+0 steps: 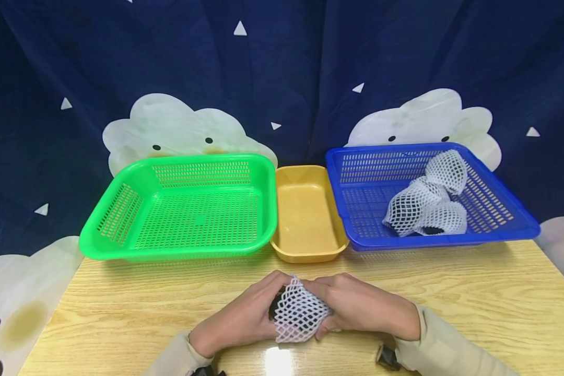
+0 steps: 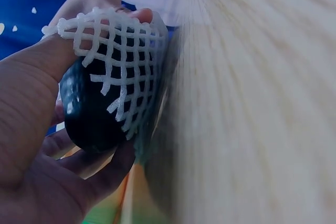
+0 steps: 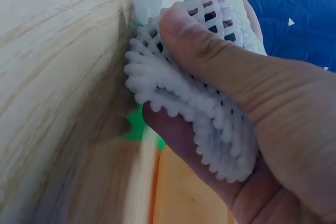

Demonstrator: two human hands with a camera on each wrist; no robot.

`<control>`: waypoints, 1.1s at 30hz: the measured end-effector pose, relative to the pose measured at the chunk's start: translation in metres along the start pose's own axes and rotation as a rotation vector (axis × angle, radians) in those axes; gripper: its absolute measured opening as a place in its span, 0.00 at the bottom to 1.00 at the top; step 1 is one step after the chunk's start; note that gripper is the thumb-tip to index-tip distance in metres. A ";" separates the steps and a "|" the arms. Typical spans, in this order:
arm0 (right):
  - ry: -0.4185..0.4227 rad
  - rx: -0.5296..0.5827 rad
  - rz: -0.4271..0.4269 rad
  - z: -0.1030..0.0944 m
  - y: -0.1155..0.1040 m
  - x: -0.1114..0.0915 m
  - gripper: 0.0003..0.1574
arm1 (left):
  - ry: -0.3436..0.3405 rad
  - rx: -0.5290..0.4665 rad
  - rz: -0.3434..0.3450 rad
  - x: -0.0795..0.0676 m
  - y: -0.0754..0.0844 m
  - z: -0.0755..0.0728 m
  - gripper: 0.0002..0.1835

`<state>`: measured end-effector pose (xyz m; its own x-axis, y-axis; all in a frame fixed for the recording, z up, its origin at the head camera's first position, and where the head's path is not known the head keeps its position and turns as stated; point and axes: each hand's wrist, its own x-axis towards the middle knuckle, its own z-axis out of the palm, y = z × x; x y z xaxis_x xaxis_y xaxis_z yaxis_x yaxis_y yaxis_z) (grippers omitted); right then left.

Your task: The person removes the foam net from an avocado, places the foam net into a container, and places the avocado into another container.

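Observation:
In the head view, a dark, glossy avocado (image 2: 86,108) sits partly inside a white foam net (image 1: 301,313), low over the front of the table. My left hand (image 1: 249,316) grips the avocado's bare end, thumb on one side and fingers curled beneath. From the other side my right hand (image 1: 362,305) holds the net; in the right wrist view its thumb presses on the mesh and the fingers lie under it. The net's gathered open end (image 3: 210,124) points toward the right palm. On the left, its loose mesh edge (image 2: 113,85) leaves dark skin exposed.
A green basket (image 1: 178,255) stands at the back left. Next to it is a small yellow tray (image 1: 307,222), and at the right a blue basket (image 1: 432,241) with several white net-wrapped items (image 1: 411,206). A dark patterned curtain (image 1: 291,62) hangs behind the wooden table (image 1: 122,303).

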<state>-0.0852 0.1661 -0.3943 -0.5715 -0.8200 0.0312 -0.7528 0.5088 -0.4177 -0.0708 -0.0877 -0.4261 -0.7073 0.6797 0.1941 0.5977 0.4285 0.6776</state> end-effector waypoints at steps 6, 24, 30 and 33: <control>0.002 0.006 -0.010 -0.001 0.000 0.000 0.51 | -0.001 -0.009 -0.004 0.000 0.000 0.001 0.37; 0.043 0.032 -0.084 0.002 0.000 0.002 0.17 | -0.050 -0.007 -0.045 0.000 0.003 0.003 0.39; 0.055 0.010 -0.097 0.004 0.000 0.001 0.18 | -0.078 -0.003 -0.062 0.000 0.005 0.003 0.40; 0.060 -0.003 -0.101 0.004 -0.001 0.002 0.15 | -0.081 -0.007 -0.072 -0.001 0.005 0.003 0.40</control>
<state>-0.0844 0.1631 -0.3981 -0.5114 -0.8499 0.1275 -0.8084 0.4254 -0.4069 -0.0662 -0.0841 -0.4249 -0.7153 0.6933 0.0875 0.5437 0.4736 0.6928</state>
